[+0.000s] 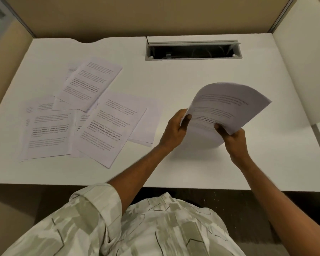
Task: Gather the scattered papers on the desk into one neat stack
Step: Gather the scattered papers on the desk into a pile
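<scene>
A bundle of printed sheets (227,106) is held above the right half of the white desk (192,74), curved and tilted up. My left hand (175,129) grips its left edge, thumb on top. My right hand (233,140) grips its near edge from below right. Several more printed papers (92,115) lie scattered and overlapping on the left half of the desk, some askew, with one sheet (90,84) furthest back.
A rectangular cable opening (192,50) with a grey frame is set into the desk at the back. Beige partition walls (155,15) enclose the back and left; a white panel (303,71) stands on the right. The desk's front edge runs just before my torso.
</scene>
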{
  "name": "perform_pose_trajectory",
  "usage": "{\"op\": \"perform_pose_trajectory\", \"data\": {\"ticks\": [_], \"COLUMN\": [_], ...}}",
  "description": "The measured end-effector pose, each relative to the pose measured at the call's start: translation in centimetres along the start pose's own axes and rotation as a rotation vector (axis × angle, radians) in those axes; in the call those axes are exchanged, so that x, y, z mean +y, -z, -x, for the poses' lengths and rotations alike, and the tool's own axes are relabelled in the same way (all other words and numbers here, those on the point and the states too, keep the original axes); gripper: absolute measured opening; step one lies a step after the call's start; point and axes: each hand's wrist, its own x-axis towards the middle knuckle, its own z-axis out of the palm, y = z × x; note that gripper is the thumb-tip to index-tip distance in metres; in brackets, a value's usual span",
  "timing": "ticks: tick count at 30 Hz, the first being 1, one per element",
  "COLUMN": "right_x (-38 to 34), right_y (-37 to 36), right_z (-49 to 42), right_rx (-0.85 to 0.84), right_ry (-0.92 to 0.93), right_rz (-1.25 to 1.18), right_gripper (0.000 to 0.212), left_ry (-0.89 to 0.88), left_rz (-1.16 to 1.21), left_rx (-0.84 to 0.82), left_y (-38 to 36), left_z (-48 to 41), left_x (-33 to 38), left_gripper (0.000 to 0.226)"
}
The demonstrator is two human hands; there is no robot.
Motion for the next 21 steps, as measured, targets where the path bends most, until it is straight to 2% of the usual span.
{"op": "perform_pose_trajectory", "data": {"ticks": [3,6,14,21], "right_x": [-0.5,-1.4,-2.5,-3.6], "right_y": [-0.3,-0.9,-6.2,-12.4], "right_z": [-0.1,-0.4,-0.8,-1.0], "right_rx": [-0.012,-0.051,-0.275,-0.446], "right_ry": [-0.011,-0.038,-0.148,-0.218], "right_rz": [-0.022,-0.084,-0.041,0.019], "right_gripper": [0.028,0.027,0.03,0.03], "left_ry": [0.089,0.079,0.196,0.313], "left_rz": [0.05,0.068,0.134,0.135], "left_rx": [-0.012,0.02,0.205,0.197], "left_y": [0.8,2.6,8.9,14.7], "left_z": [0.2,0.2,3.1,7.3], "left_x": [0.5,0.8,-0.6,-4.3], "left_gripper": [0.037,0.037,0.042,0.046]}}
